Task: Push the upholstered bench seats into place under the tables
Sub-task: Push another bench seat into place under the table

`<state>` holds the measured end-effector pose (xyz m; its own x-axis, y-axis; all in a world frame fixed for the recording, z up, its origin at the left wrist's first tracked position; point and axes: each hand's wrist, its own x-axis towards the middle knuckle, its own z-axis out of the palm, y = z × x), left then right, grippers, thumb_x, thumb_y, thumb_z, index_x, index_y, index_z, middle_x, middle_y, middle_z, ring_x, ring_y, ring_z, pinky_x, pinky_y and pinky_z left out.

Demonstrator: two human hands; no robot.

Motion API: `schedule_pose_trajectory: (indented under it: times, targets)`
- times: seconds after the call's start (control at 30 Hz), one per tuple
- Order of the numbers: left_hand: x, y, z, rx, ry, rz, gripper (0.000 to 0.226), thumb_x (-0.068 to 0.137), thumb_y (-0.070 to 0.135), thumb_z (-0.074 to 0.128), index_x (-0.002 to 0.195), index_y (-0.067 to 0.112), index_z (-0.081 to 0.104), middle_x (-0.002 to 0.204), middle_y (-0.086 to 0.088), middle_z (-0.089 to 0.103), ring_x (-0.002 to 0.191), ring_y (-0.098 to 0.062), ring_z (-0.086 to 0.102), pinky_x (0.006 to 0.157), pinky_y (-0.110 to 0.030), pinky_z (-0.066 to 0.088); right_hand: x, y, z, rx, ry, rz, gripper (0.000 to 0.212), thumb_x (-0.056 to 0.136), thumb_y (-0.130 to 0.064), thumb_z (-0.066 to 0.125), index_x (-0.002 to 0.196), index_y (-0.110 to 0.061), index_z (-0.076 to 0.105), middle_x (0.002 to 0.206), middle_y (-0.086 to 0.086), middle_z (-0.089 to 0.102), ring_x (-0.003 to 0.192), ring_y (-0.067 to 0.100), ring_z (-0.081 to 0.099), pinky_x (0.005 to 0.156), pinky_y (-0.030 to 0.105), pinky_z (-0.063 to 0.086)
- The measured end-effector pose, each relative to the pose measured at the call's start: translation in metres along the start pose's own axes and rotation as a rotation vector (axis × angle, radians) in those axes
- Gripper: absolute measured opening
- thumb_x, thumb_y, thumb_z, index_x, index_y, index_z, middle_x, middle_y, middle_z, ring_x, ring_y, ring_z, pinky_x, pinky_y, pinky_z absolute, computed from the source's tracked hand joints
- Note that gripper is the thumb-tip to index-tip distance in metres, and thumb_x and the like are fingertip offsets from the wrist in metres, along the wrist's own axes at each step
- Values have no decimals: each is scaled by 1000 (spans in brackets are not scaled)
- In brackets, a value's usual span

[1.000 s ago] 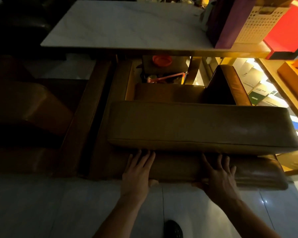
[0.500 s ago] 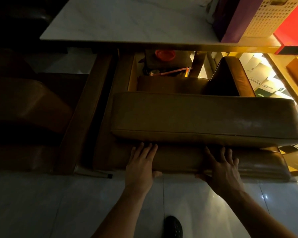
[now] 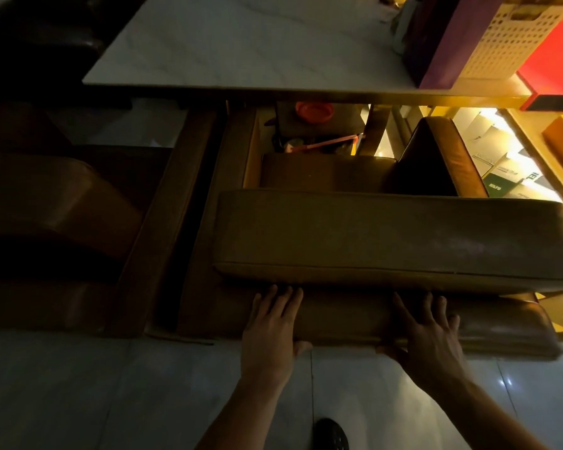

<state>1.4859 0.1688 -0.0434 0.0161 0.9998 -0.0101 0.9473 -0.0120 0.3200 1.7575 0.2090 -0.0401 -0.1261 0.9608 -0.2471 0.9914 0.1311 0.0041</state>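
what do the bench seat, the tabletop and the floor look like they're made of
Bench seat: brown leather or vinyl, judging by its smooth sheen and piped seam. Tabletop: pale with faint grey veins, likely marble or a marble-look slab. Floor: glossy tile, with grout lines and light reflections.

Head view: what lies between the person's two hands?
A bare stretch of the brown upholstered bench seat lies between left hand and right hand.

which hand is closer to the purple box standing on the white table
Right. The right hand presses the brown upholstered bench seat almost straight below the tall purple box; the left hand presses the same seat farther left.
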Motion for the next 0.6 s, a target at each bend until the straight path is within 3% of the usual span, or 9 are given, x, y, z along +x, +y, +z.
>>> schedule_pose_trajectory:
  times: [0.2,0.37,0.6]
  targets:
    - [3,0,-4,-2,-33,-13,94,79,58,67,155,32,16,159,11,25,149,-18,10,122,-42,5,2,-1,0,-9,-22,2,109,69,-77,61,156,-28,16,156,33,17,141,59,11,107,74,26]
    - [4,3,-6,-8,-41,-22,94,81,57,66,155,33,15,160,11,24,150,-18,7,122,-41,3,3,-1,-1,-6,-52,1,111,71,-76,61,156,-29,10,158,31,10,143,57,5,110,73,21]
    - [5,2,-3,1,-27,-11,94,80,56,68,155,32,16,158,11,27,149,-18,10,122,-41,5,4,1,2,-16,-35,2,112,66,-77,64,156,-27,18,156,33,17,140,60,12,107,74,26]
